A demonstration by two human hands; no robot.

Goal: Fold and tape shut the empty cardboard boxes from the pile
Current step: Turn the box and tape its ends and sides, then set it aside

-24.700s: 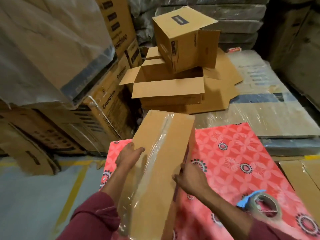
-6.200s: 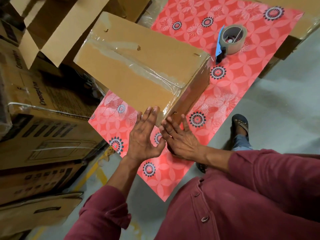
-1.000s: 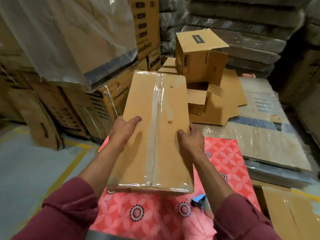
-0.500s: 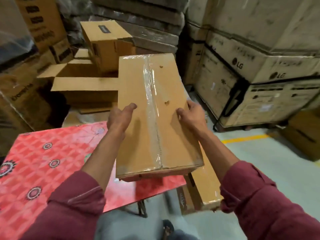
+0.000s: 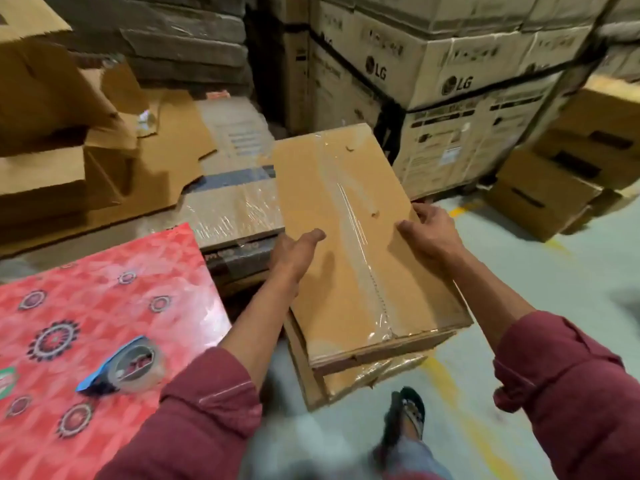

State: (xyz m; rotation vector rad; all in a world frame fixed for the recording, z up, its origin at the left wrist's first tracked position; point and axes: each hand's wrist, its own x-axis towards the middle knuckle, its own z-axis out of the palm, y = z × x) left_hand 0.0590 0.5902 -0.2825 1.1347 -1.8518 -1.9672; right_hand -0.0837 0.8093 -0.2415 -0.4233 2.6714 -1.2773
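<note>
Taped box point(image 5: 360, 237), held at its sides by our left hand point(image 5: 294, 252) and right hand point(image 5: 429, 233); tape dispenser point(image 5: 126, 365) at eight o'clock on red table point(image 5: 104, 289).

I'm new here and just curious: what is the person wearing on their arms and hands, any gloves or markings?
No gloves: the left hand and right hand are bare, with no rings or watch visible. Both arms wear maroon long sleeves pushed up toward the elbows, the left sleeve and right sleeve, loose and creased, leaving the forearms uncovered. No markings show on the fabric.
</note>
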